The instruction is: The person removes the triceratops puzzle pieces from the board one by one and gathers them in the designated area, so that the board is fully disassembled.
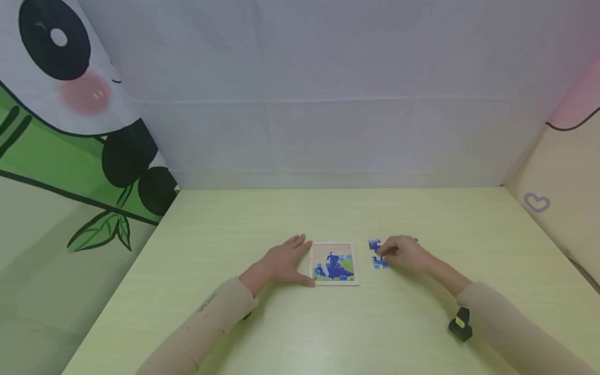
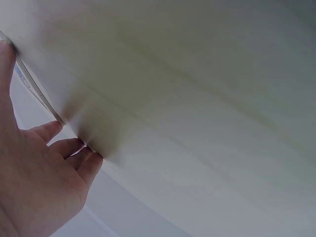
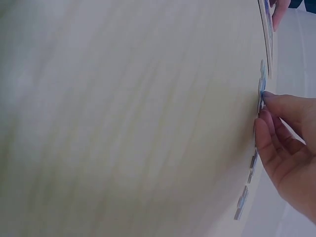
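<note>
A square puzzle in a pale frame (image 1: pixel 355 265) lies on the table, partly filled with a blue dinosaur picture. Spread along its left side, my left hand (image 1: pixel 285 263) touches the frame with thumb and index finger near two corners. To the right, my right hand (image 1: pixel 407 253) is bent over loose puzzle pieces, its thumb and fingertips pinching one piece (image 3: pixel 260 101) low at the tabletop. Blue patterned pieces show beside these fingertips, an upper one (image 1: pixel 374 244) and a lower one (image 1: pixel 380 263). The hand covers part of the pieces.
Behind the right hand a green bit of another piece (image 1: pixel 415 239) peeks out. Several pieces lie in a row along the table in the right wrist view. White cloth (image 1: pixel 328 135) hangs behind the pale table (image 1: pixel 262 208), with printed panels at both sides.
</note>
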Motion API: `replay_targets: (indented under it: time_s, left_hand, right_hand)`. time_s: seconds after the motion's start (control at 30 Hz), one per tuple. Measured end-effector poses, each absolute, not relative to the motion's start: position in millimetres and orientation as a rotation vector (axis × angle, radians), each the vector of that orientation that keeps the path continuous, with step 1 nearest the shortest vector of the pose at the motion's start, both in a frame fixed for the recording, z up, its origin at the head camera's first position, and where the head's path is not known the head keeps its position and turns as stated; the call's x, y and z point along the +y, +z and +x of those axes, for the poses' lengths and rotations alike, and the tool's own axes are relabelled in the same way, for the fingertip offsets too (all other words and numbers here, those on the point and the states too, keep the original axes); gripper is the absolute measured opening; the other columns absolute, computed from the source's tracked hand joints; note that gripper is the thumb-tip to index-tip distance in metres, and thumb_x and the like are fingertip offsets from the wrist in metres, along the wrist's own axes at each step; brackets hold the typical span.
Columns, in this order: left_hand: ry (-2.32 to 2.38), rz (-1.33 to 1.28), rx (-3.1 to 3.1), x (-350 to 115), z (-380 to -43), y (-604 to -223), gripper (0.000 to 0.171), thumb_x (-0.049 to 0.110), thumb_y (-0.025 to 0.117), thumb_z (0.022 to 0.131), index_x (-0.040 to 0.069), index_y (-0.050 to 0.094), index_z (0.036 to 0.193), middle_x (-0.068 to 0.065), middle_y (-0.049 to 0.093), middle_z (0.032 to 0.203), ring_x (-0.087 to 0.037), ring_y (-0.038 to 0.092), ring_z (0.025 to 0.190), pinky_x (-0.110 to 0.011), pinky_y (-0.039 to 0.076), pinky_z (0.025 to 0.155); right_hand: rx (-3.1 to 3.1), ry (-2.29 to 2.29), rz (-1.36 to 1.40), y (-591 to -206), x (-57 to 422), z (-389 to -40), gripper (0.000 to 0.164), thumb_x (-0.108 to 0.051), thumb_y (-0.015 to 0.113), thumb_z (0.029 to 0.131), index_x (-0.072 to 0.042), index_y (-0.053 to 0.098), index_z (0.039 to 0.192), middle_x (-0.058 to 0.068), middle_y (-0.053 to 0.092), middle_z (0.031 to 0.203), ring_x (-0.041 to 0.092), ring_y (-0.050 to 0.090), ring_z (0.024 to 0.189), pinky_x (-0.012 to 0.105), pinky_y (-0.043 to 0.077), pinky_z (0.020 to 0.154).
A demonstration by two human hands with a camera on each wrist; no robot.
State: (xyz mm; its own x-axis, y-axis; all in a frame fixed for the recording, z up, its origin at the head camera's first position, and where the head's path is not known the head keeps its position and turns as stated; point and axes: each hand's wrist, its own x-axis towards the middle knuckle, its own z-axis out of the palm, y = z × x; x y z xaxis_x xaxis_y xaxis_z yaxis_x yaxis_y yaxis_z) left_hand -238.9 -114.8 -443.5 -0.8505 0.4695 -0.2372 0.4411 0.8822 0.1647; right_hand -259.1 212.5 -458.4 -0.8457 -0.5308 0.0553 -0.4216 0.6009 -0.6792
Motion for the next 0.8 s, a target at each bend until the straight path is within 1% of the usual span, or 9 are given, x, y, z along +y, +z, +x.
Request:
replay_targets:
  time_s: [0.33,0.43,0.6,0.8]
  left_hand:
    - [0.141,0.681,2.780,-115.2,-239.1,-444.0,0.104,0.071,0.060,0.066,0.014,0.024,0.145,-0.009,0.014,0.151,-0.024,0.010,0.139,-0.043,0.027,0.105]
    - [0.133,0.685,2.785,-115.5,-239.2,-444.4,0.104,0.070,0.061,0.066,0.014,0.024,0.145,-0.009,0.014,0.151,-0.024,0.011,0.138,-0.043,0.028,0.105]
    - [0.156,0.689,2.788,-115.6,-238.4,-443.2,0.103,0.069,0.062,0.065,0.013,0.025,0.144,-0.009,0.015,0.151,-0.024,0.012,0.138,-0.044,0.028,0.105]
    - [0.158,0.692,2.787,-115.4,-238.1,-442.7,0.103,0.069,0.062,0.066,0.013,0.026,0.144,-0.010,0.016,0.151,-0.025,0.012,0.138,-0.045,0.029,0.104]
  right_hand:
    - [2.672,-1.044,-0.769,-451.7,212.1,-261.3,0.015,0.001,0.065,0.079,0.000,0.068,0.093,0.007,0.066,0.092,0.017,0.057,0.083,0.029,0.050,0.073]
    - [2.675,-1.036,-0.789,-446.9,208.5,-263.5,0.016,0.000,0.065,0.079,0.001,0.068,0.095,0.008,0.066,0.092,0.016,0.056,0.080,0.027,0.049,0.071]
    - [2.647,-1.045,-0.871,-442.7,193.3,-267.8,0.020,-0.003,0.067,0.079,0.002,0.066,0.098,0.007,0.065,0.090,0.013,0.055,0.076,0.024,0.048,0.067]
    - [2.596,-1.072,-0.922,-446.9,165.5,-270.4,0.024,-0.008,0.070,0.078,0.001,0.066,0.100,0.005,0.065,0.089,0.011,0.057,0.075,0.023,0.048,0.065]
